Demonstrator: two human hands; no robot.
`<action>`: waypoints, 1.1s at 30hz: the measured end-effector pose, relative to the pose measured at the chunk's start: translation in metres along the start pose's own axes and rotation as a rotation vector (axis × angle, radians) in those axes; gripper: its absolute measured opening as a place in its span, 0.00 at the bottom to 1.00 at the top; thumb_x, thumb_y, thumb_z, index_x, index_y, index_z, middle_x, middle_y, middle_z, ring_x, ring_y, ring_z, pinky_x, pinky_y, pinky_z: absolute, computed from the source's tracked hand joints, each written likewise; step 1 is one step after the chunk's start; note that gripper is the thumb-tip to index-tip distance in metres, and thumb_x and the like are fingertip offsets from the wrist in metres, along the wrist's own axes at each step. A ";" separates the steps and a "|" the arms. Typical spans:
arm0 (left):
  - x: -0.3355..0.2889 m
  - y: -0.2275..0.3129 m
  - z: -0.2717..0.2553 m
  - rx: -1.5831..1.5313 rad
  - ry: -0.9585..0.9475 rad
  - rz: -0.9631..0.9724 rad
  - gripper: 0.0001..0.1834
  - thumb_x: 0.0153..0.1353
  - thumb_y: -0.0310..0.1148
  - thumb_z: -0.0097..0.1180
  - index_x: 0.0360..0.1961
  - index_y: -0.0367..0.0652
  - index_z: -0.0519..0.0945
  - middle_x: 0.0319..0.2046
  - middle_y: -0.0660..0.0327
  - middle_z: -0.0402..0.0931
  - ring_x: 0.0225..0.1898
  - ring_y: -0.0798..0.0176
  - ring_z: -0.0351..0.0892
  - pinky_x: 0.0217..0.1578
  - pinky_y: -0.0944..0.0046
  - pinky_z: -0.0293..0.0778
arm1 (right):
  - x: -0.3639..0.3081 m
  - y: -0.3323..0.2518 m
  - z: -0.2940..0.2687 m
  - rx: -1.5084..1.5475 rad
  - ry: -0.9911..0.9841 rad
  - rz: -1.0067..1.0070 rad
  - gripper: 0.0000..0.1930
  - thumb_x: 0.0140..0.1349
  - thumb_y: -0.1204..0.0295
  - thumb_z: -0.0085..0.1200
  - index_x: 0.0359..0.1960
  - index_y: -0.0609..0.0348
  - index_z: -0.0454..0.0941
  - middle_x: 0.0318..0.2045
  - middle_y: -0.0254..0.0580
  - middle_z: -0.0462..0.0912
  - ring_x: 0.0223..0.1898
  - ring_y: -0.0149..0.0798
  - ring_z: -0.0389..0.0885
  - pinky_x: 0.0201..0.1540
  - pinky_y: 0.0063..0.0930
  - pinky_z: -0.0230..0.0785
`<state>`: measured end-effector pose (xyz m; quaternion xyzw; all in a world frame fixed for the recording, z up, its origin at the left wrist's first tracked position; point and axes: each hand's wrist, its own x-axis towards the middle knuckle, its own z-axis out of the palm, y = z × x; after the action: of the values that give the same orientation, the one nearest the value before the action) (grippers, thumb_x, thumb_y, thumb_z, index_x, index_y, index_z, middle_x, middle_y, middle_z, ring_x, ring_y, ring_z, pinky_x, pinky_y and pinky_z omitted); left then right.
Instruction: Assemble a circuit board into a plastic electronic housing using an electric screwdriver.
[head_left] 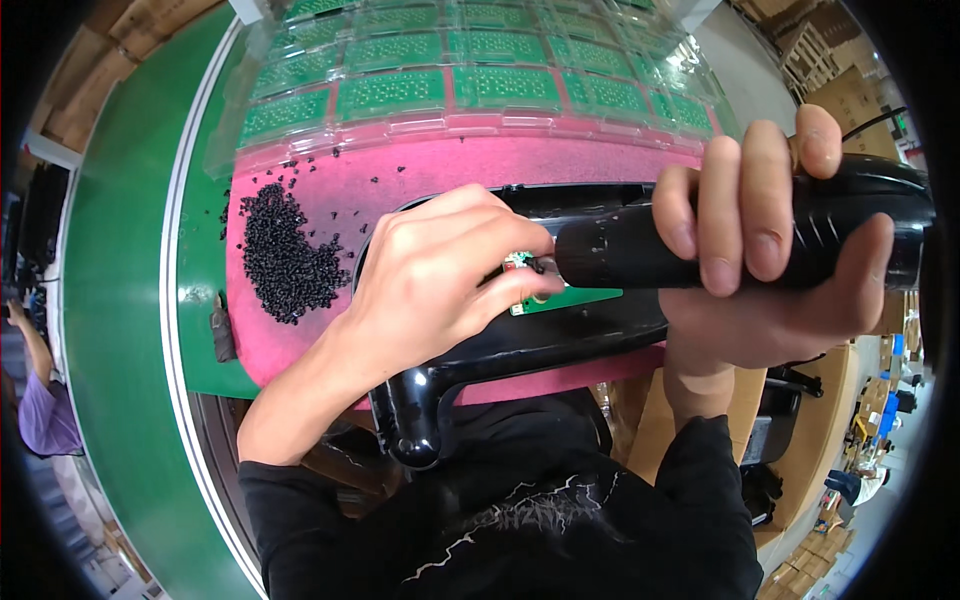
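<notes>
My right hand (750, 220) is wrapped round a black electric screwdriver (620, 246), which lies nearly level and points left. Its tip meets the fingers of my left hand (440, 260), which are closed in a pinch. What they grip, perhaps a screw or the bit, is too small and hidden to make out. Just beneath them a green circuit board (575, 300) shows in part, set against a glossy black plastic housing (560, 345). A rounded arm of that housing juts toward me at the lower left. My left hand and the screwdriver cover much of it.
Small black screws (285, 255) lie heaped on the pink mat (450, 160), with a few strays around. Clear plastic trays of green circuit boards (505, 88) fill the back. A dark stub (221, 330) lies left of the mat. An open cardboard box (800, 440) stands at right.
</notes>
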<state>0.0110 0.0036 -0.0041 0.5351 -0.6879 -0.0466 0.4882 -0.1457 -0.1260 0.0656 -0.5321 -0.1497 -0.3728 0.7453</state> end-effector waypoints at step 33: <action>-0.007 -0.005 0.000 0.161 -0.027 -0.328 0.07 0.62 0.30 0.59 0.38 0.37 0.82 0.35 0.50 0.81 0.37 0.42 0.82 0.38 0.49 0.78 | -0.008 0.053 -0.008 -0.495 -0.047 0.150 0.20 0.64 0.57 0.57 0.44 0.60 0.65 0.17 0.31 0.66 0.15 0.27 0.63 0.21 0.25 0.62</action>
<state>0.0145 0.0066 -0.0115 0.6767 -0.5995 -0.0775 0.4203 -0.1145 -0.1217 0.0219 -0.7164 -0.0313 -0.3292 0.6143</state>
